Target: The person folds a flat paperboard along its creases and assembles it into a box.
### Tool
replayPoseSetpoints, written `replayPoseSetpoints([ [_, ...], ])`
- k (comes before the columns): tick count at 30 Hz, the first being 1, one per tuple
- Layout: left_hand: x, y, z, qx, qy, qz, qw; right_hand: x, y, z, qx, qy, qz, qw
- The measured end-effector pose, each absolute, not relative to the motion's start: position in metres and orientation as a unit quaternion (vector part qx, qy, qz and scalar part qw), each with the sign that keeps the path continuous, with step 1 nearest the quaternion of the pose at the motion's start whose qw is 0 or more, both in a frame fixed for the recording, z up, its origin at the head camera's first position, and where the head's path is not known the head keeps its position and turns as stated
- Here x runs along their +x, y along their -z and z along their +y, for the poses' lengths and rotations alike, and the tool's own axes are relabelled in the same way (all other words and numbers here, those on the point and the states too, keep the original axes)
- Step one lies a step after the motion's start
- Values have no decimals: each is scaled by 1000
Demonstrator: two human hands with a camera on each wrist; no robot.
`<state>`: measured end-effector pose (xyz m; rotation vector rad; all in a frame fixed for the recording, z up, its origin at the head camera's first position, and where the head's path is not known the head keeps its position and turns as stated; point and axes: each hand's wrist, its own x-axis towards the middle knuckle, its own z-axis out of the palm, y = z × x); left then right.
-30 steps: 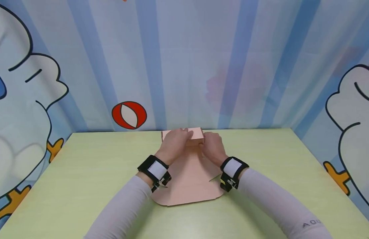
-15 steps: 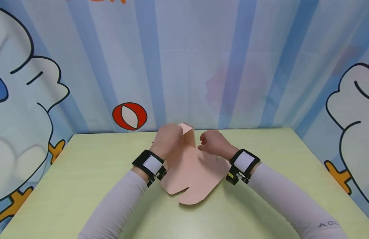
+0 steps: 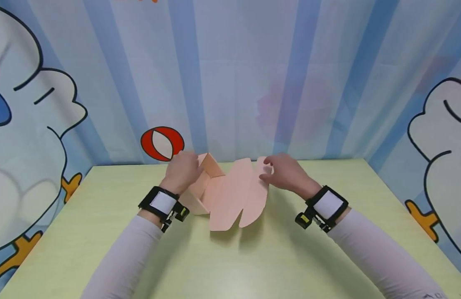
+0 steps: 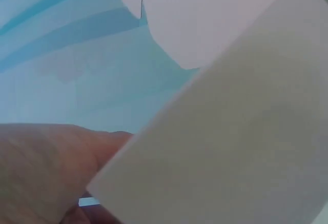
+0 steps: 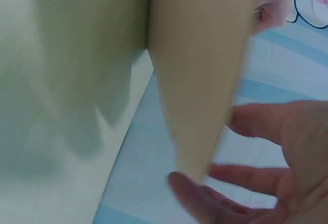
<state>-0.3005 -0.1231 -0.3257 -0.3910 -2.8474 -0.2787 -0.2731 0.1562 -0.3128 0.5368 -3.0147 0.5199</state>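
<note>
A pink cardboard box, partly folded, is tilted at the far middle of the table, its flat lid panel turned to the right. My left hand grips the folded, walled end on the left; the left wrist view shows the thumb at the edge of a large cardboard panel, with the other fingers mostly hidden. At the lid's far right end, my right hand has thumb and fingers around a slotted flap. Close up in the right wrist view, those fingers curve about the narrow tip of the flap.
The pale yellow-green table bears shadows of the box and arms. Directly behind its far edge hangs a blue striped curtain with a printed red and white ball. Printed cartoon figures cover both side walls.
The box has turned so its lid panel swings from facing me to the right, off the table. My left hand has moved left with it; my right hand let go, moved right and took the flap.
</note>
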Motion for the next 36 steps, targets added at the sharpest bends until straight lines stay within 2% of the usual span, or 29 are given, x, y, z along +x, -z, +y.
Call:
replayPoseSetpoints([
  [2, -299, 327, -128, -135, 111, -977, 120, -276, 313, 157, 160, -227, -960, 30],
  [4, -297, 329, -132, -130, 140, -977, 91, -281, 312, 157, 146, -290, -945, 33],
  [9, -296, 337, -140, -95, 267, -958, -44, -297, 299, 148, 120, -416, -901, 19],
  [13, -298, 349, -143, -78, 328, -933, -123, -305, 281, 138, 121, -440, -890, 1],
  [16, -298, 361, -143, -75, 346, -922, -158, -306, 265, 129, 136, -411, -902, -13],
  [18, -298, 369, -142, -76, 352, -919, -159, -307, 256, 123, 153, -382, -911, -24],
  [20, -298, 376, -139, -85, 339, -927, -138, -306, 248, 117, 173, -359, -916, -42],
  [25, -298, 381, -131, -127, 266, -955, -25, -305, 237, 109, 223, -310, -922, -69],
  [28, -300, 379, -125, -133, 231, -964, 14, -305, 235, 109, 250, -285, -923, -71],
  [33, -305, 373, -117, -128, 166, -978, 9, -304, 231, 110, 284, -268, -914, -109],
  [36, -307, 371, -113, -123, 117, -985, -13, -302, 231, 110, 299, -267, -905, -143],
])
